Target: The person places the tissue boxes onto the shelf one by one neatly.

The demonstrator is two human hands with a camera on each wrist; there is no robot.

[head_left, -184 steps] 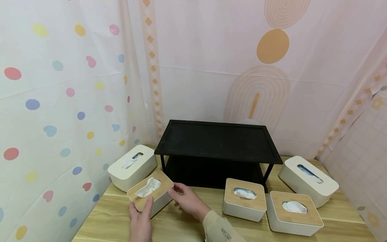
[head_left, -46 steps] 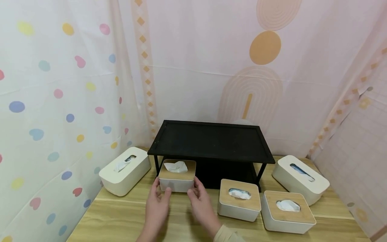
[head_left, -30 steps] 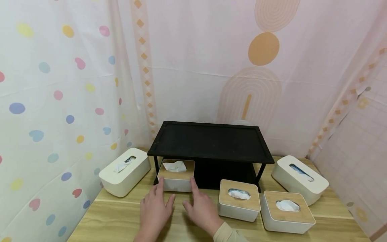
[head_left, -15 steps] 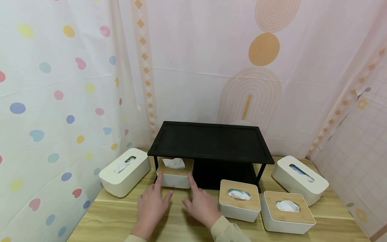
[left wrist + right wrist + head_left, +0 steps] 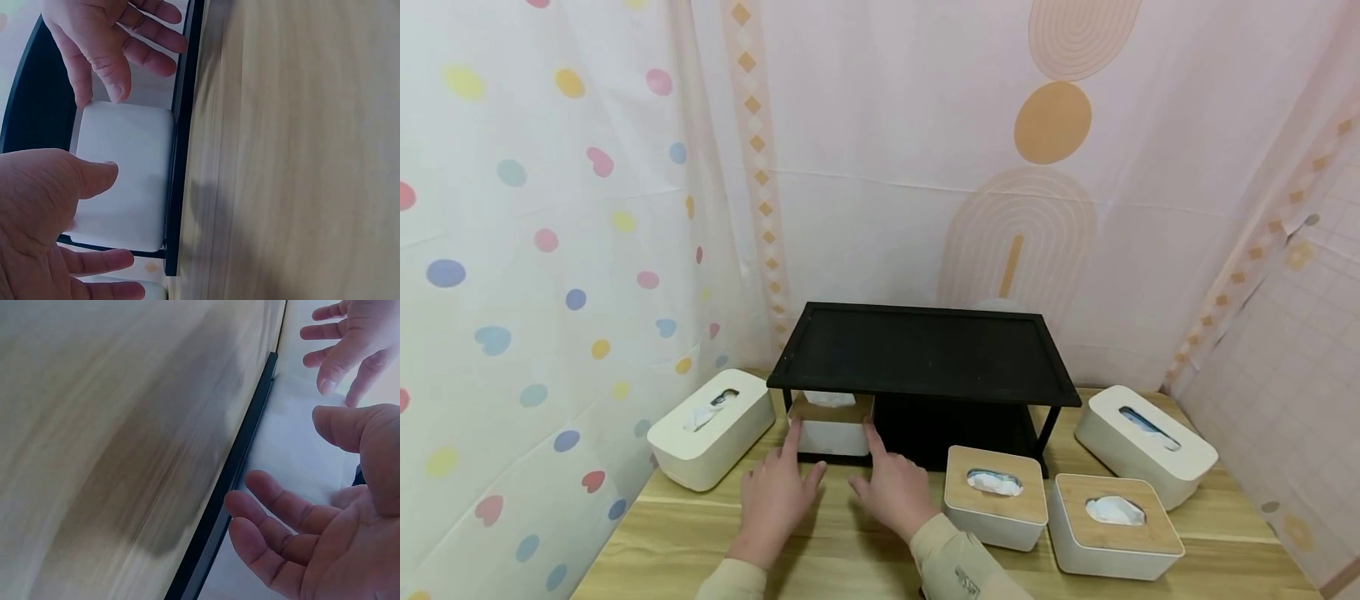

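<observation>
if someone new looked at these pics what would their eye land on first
Most likely the black rack, standing dark against the pale curtain at the back of the table. Next, the left hand and right hand, index fingers touching a wood-topped tissue box at the left end of the rack's lower shelf. The orange circle on the curtain above also stands out.

The touched tissue box (image 5: 832, 433) has smooth, plastic-looking walls (image 5: 128, 172) and a wood-look lid (image 5: 833, 414). The black rack (image 5: 925, 350) seems matt. The surface (image 5: 662, 550) shows wood grain; the curtain (image 5: 880, 108) is of cloth.
</observation>
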